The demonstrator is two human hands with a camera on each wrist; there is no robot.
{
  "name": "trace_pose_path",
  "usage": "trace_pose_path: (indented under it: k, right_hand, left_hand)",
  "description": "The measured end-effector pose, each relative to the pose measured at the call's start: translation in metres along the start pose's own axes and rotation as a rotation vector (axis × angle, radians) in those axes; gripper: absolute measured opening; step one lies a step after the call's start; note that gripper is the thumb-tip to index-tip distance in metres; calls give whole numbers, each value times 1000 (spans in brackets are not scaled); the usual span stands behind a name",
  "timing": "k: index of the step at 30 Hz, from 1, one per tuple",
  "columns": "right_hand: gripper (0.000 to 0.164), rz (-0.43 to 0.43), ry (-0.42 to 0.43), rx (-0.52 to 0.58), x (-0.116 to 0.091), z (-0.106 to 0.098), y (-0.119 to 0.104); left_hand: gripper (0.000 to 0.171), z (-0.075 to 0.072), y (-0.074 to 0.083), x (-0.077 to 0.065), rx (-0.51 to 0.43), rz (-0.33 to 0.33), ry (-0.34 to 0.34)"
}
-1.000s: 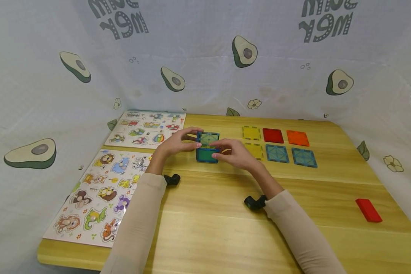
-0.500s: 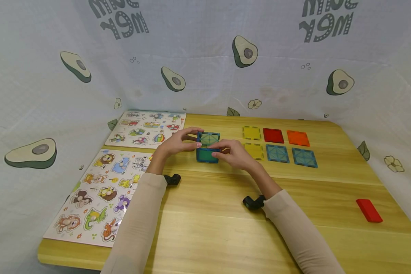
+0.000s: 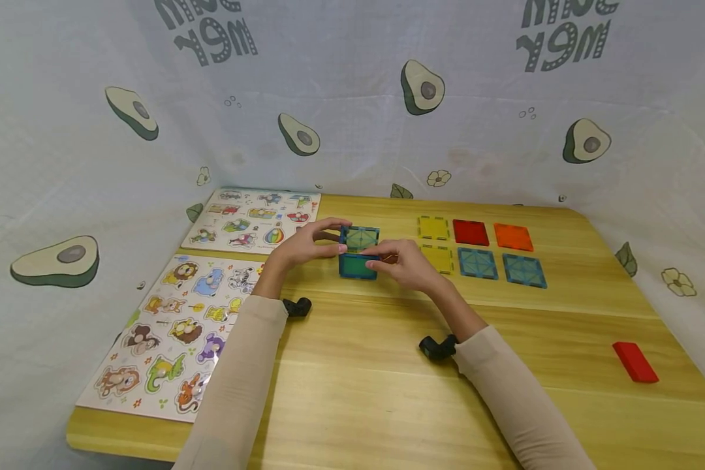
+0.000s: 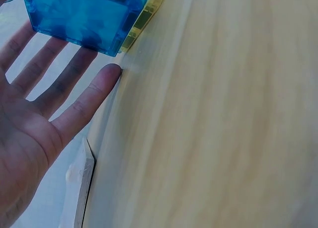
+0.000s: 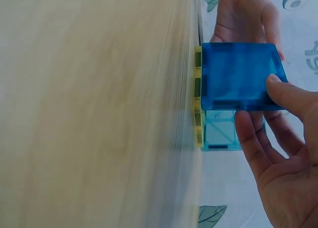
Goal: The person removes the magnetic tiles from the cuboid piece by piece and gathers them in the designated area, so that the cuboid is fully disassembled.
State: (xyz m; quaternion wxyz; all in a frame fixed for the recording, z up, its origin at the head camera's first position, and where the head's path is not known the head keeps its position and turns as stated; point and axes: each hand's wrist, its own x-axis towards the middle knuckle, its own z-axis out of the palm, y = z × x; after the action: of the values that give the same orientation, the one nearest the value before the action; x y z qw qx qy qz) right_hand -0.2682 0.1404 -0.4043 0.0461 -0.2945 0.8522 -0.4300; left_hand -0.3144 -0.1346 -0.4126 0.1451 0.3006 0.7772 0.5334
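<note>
Near the back of the table, both hands are at a small box of translucent magnetic tiles. Its blue front tile [image 3: 358,266] stands upright on a yellow magnetic tile [image 5: 198,79]. Another blue tile [image 3: 361,237], with a lined pattern, shows behind it. My left hand [image 3: 307,245] holds the box from the left, thumb at the front corner and a finger at the rear. In the left wrist view its other fingers [image 4: 82,101] lie spread and fairly straight. My right hand [image 3: 407,264] pinches the front tile, thumb on its outer face. Part of the box is hidden by the hands.
Right of the box, several flat tiles lie in two rows, including a red tile [image 3: 470,232] and an orange tile [image 3: 514,237]. A red block [image 3: 635,362] lies near the right edge. An animal puzzle board [image 3: 153,359] and a second board [image 3: 252,222] are on the left.
</note>
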Motion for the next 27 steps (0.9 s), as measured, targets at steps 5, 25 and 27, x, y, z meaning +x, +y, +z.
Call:
trace_pose_path:
  k: [5, 25, 27]
  right_hand:
    - [26, -1, -1, -10, -2, -2, -2]
    - [32, 99, 123, -5, -26, -34, 2]
    - [33, 115, 122, -14, -30, -38, 3]
  left_hand:
    - [57, -2, -10, 4, 10, 28, -2]
    - [64, -2, -8, 4, 41, 17, -4]
    - [68, -2, -8, 3, 22, 12, 1]
